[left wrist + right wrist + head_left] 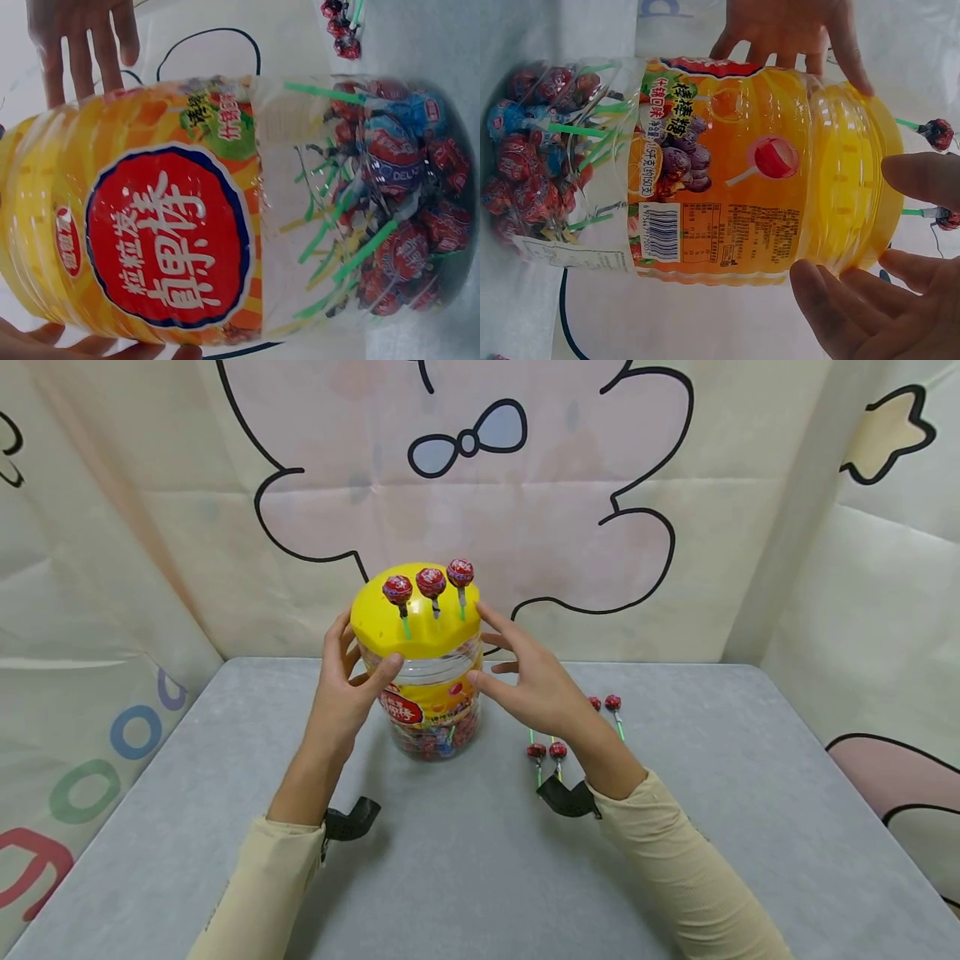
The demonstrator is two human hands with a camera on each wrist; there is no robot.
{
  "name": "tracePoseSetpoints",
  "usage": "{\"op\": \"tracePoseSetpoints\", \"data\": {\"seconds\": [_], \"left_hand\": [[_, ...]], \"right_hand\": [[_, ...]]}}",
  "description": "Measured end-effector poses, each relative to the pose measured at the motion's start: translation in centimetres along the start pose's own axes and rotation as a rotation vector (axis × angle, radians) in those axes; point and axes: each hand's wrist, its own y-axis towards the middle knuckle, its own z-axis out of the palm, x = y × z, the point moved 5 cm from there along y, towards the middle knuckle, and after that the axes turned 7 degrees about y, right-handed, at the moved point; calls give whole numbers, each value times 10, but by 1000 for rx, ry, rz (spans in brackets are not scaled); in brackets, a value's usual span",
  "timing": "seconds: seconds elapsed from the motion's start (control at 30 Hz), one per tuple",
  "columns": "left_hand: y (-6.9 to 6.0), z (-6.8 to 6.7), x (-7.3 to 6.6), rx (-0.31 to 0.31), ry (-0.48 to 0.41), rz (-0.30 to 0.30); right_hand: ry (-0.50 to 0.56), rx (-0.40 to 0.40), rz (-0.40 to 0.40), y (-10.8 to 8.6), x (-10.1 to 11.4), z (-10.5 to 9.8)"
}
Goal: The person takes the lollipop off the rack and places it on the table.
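A clear plastic candy jar [431, 697] with a yellow lid [416, 631] and an orange label stands upright at the table's back. Wrapped lollipops [536, 161] fill its lower part. Three red-wrapped lollipops [431, 582] stick up from the lid, heads uppermost. At the jar's left, my left hand [347, 693] holds it, thumb in front near the lid's edge and fingers round the side. My right hand [536, 681] holds the opposite side, fingers spread, forefinger at the lid's rim and thumb against the neck. Some fingertips are hidden behind the jar.
Several red lollipops [557, 750] with green or yellow sticks lie or stand right of the jar, partly hidden by the right forearm. Beneath everything is a grey table [465, 877]. Printed cloth [562, 552] hangs behind it and along the sides.
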Motion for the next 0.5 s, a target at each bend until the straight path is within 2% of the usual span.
{"op": "tracePoseSetpoints", "data": {"seconds": [0.33, 0.5], "left_hand": [[-8, 7, -9, -60, 96, -71], [-11, 7, -13, -86, 133, -82]], "right_hand": [[45, -5, -6, 11, -9, -4], [66, -14, 3, 17, -14, -6]]}}
